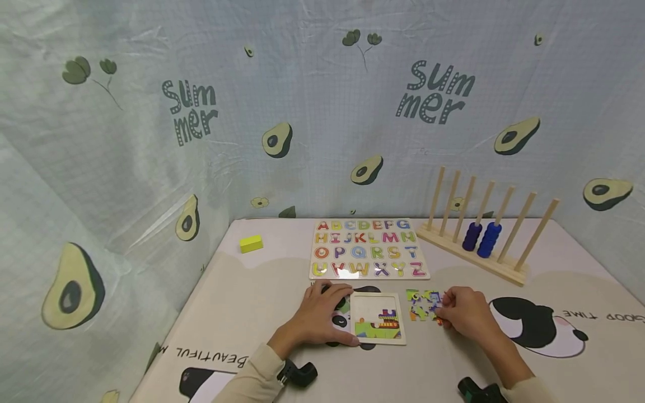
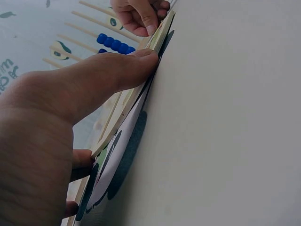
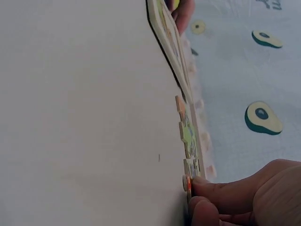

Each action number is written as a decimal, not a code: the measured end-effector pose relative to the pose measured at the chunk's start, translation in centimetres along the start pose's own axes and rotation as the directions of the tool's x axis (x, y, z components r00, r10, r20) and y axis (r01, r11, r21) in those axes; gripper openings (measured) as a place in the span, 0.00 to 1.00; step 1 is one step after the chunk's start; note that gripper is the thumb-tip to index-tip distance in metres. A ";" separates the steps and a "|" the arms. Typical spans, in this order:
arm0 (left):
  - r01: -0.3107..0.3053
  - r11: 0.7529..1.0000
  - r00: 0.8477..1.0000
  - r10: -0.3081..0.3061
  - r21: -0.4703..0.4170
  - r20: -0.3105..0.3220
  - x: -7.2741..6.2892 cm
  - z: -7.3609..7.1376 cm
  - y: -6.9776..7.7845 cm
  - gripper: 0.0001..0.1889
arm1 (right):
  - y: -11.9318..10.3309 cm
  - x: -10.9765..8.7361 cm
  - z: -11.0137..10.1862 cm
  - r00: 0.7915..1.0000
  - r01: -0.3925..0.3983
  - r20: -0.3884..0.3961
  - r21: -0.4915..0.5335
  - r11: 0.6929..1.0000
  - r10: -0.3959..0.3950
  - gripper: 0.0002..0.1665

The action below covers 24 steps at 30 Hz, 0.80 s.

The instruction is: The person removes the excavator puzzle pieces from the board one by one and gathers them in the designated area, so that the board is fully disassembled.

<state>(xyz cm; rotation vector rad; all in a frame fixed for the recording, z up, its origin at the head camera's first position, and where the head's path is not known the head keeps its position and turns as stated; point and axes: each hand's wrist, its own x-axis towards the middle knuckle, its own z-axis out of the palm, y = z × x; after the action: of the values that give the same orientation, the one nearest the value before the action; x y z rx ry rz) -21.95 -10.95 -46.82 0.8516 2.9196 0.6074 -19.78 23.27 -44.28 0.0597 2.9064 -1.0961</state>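
Note:
My left hand point(image 1: 316, 317) holds the left side of a square wooden puzzle tray point(image 1: 401, 320), with the thumb by its near corner and the fingers by its far corner. Joined pieces point(image 1: 378, 332) of a green and red picture fill the tray's lower part; its upper part shows bare wood. To the tray's right lies a group of colourful jigsaw pieces point(image 1: 420, 305). At that group's right edge my right hand point(image 1: 464, 311) pinches a reddish jigsaw piece point(image 3: 188, 182) between thumb and finger; the fingers hide part of it.
Behind the tray lies an alphabet board point(image 1: 373, 250) with coloured letters. A wooden rack of upright pegs point(image 1: 504, 268) stands at the back right, blue rings point(image 1: 489, 240) on two pegs. A yellow block point(image 1: 251, 243) sits at the back left. Patterned sheets hang around the table.

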 end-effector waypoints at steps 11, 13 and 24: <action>0.009 1.000 1.000 -0.009 -0.004 0.007 0.1 0.0 0.0 0.54 | -0.2 -0.2 -0.2 1.000 0.008 0.011 -0.008 1.000 -0.008 0.11; 0.009 1.000 1.000 -0.009 -0.002 0.006 0.1 0.0 0.0 0.54 | -0.1 -0.2 -0.2 1.000 0.010 0.008 -0.003 1.000 -0.010 0.11; 0.006 1.000 1.000 -0.006 0.002 0.005 0.1 0.1 -0.1 0.55 | -0.9 -0.3 0.0 1.000 0.025 -0.005 0.003 1.000 -0.025 0.10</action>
<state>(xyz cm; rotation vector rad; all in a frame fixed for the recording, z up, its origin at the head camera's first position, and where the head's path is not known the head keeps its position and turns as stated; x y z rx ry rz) -22.07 -10.91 -46.97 0.8423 2.9182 0.6008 -19.48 22.60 -43.65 0.0259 2.9175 -1.1059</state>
